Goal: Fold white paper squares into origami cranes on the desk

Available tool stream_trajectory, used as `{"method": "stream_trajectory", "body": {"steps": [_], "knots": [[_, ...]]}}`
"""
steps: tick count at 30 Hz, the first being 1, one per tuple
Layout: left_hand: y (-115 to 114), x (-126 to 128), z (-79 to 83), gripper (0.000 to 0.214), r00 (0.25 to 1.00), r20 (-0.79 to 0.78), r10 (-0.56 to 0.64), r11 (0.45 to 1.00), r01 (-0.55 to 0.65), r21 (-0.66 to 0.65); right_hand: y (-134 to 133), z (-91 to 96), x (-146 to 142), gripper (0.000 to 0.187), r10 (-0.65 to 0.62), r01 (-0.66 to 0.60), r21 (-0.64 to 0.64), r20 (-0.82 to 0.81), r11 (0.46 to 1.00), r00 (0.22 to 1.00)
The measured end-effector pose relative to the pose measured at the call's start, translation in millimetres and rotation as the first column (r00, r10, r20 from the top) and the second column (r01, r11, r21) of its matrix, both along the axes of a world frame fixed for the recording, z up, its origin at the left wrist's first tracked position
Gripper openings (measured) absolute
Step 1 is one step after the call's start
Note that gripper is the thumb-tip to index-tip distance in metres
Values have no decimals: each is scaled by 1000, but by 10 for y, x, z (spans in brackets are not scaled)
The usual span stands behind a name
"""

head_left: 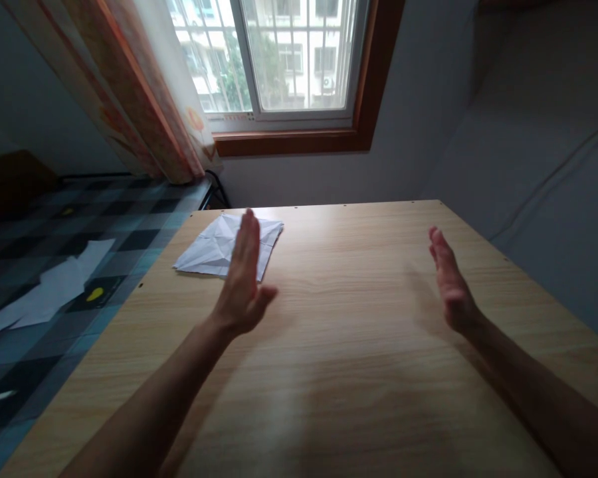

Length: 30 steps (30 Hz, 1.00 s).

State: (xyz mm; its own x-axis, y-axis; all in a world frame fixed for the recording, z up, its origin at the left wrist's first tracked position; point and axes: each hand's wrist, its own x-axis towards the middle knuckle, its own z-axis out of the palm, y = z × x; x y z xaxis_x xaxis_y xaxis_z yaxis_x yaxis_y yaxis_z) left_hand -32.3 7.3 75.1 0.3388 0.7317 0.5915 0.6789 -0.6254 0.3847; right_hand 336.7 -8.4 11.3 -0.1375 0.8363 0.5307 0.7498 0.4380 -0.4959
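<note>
My left hand (243, 277) is held up on edge above the wooden table (359, 332), fingers stretched straight and together, holding nothing. Just behind it a creased white sheet of paper (214, 247) lies flat near the table's far left corner; the fingers overlap it in view, but I cannot tell if they touch it. My right hand (449, 282) hovers on edge over the right side of the table, fingers straight, palm facing the left hand, empty. The two hands are far apart with bare tabletop between them.
To the left is a bed with a checked blue-grey cover (54, 265) and white sheets of paper (50, 292) on it. A window (279, 60) with a curtain (144, 99) is behind the table. A grey wall runs along the right.
</note>
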Motion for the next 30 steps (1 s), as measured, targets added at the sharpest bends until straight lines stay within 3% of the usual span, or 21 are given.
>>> {"method": "stream_trajectory", "body": {"steps": [2,4,6,8,12,30], "knots": [[-132,101,-76,106,940,-291,-177,981,145,-128,-130,39,-135,115,257,-263,-15,284,965,924],[-209,164,-232,105,813,-460,-357,929,257,-267,-209,-1,-285,118,428,-430,-102,444,897,787],[-244,191,-402,107,731,-520,-443,888,275,-370,-238,-89,-411,117,547,-508,-227,507,831,666],[-254,193,-525,108,701,-533,-473,866,258,-429,-235,-174,-485,116,607,-509,-334,504,793,615],[-251,175,-589,109,684,-530,-501,839,233,-492,-215,-238,-504,120,637,-493,-405,467,770,613],[-240,160,-575,108,690,-520,-504,838,242,-489,-230,-228,-495,117,627,-526,-342,443,779,640]]}}
